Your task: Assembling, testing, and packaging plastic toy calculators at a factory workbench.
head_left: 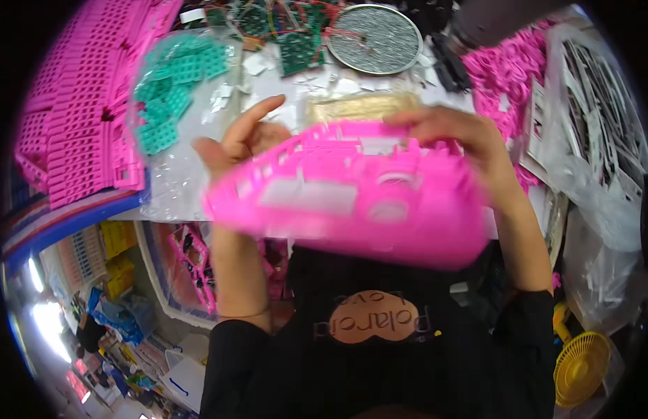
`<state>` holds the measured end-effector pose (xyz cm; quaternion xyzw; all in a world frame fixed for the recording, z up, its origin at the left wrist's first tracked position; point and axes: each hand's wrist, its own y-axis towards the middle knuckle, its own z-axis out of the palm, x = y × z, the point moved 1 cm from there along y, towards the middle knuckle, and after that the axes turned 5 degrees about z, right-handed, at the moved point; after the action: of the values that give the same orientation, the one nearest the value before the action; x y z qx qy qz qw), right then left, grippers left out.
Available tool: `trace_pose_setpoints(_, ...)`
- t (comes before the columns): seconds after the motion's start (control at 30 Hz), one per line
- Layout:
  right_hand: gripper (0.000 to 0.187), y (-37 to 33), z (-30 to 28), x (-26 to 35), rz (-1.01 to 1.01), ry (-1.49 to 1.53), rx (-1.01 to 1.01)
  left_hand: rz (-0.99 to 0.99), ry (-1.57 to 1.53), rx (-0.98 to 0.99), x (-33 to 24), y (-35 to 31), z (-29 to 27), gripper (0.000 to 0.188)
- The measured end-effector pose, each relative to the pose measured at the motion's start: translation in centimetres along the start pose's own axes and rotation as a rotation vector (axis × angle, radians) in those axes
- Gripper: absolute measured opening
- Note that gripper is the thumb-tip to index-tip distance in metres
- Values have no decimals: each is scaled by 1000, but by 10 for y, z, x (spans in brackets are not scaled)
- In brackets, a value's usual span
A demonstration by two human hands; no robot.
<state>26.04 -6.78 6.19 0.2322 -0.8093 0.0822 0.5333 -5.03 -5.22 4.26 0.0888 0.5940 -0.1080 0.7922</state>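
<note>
1 head-worn fisheye looks down, close.

Black short-sleeved shirt (380,380), rounded brownish chest print (376,325)

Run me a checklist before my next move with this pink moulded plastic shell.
1. Bare right hand gripping pink moulded plastic shell by its upper edge: ok.
2. Bare left hand gripping shell: not ok, it is spread open.
3. Shell's fine details readable: not ok, blurred.
4. Shell clear of shiny gold flat packet: cannot tell, they overlap in view.
5. Pale-rimmed grey oval panel apart from both hands: ok.
</note>
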Motion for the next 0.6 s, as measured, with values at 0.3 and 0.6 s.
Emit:
trace_pose_setpoints(0.3,42,-6,-1,-31,-74,-502,30,-60,743,113,25,-19,22,59)
trace_pose_setpoints(0.6,65,-5,22,-30,-9,-734,-47,183,1087,117,30,-3,27,52)
